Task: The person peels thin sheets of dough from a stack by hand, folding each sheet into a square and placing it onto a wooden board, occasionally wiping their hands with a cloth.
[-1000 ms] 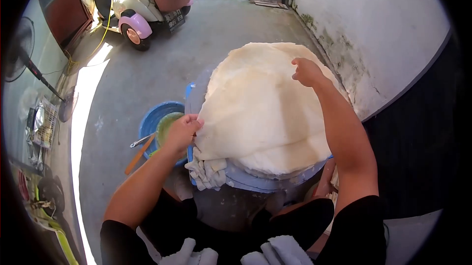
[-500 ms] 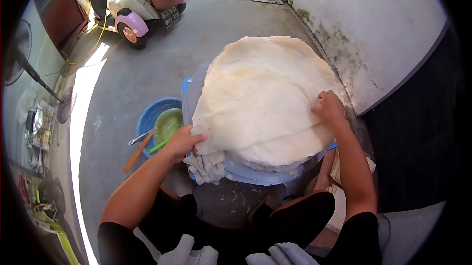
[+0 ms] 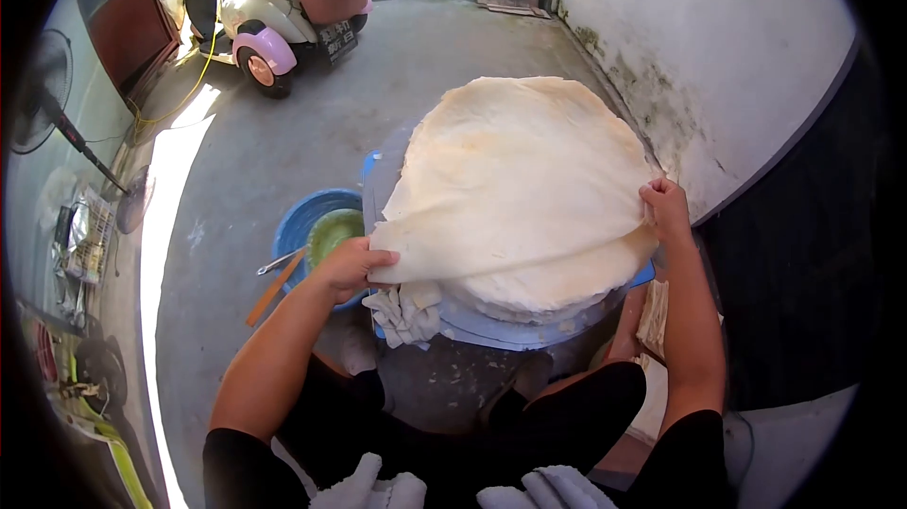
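A large, soft, cream-coloured round sheet (image 3: 520,173) lies over a thick stack of similar sheets (image 3: 539,292), its near edge folded and pulled out to the left. My left hand (image 3: 354,265) pinches the left corner of that edge, thumb on top. At the right rim, my right hand (image 3: 667,207) has its fingers closed on the sheet's edge. The stack rests on a grey-blue round board (image 3: 491,331). Against the board's near left side sits a crumpled whitish cloth (image 3: 404,312), just below my left hand.
A blue basin (image 3: 295,223) holding a green bowl (image 3: 335,230) stands on the floor at left, a wooden stick (image 3: 274,292) leaning out. Further off are a scooter (image 3: 274,27), a fan (image 3: 57,112) and a stained white wall (image 3: 699,55).
My right hand has moved outward to the stack's right rim. The sheet's near edge is now stretched straighter between both hands. The view has shifted slightly.
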Demonstrator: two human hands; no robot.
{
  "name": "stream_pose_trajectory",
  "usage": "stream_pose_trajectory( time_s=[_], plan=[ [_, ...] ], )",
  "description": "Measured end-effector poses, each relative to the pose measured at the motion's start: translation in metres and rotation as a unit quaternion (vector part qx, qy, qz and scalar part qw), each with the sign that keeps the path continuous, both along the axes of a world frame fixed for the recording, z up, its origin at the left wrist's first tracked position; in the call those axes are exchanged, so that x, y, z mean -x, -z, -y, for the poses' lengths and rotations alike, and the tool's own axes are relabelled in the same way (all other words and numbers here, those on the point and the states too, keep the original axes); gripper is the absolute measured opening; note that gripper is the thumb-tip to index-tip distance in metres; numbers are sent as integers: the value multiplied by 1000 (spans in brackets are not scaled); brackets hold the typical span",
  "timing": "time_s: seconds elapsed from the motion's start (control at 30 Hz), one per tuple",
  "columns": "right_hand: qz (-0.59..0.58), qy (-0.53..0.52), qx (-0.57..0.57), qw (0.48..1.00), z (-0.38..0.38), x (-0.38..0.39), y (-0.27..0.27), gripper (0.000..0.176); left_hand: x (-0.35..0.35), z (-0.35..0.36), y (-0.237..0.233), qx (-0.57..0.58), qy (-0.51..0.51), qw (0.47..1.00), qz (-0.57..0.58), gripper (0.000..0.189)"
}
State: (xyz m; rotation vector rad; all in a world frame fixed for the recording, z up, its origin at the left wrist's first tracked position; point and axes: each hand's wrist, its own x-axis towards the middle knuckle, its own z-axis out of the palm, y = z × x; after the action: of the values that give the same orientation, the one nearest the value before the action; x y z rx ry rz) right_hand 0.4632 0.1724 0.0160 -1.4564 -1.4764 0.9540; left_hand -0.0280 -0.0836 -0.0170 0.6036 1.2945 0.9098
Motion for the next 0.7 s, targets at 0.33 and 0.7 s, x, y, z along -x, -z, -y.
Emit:
stream_pose_trajectory(
  time_s=[0.33, 0.7],
  plan=[
    [488, 21, -177, 855, 55, 41, -47, 19, 7, 12, -20, -15, -17, 998, 67, 40],
    [465, -348, -246, 776, 174, 305, -58, 43, -19, -3, -45, -158, -83, 968, 179, 34]
  ],
)
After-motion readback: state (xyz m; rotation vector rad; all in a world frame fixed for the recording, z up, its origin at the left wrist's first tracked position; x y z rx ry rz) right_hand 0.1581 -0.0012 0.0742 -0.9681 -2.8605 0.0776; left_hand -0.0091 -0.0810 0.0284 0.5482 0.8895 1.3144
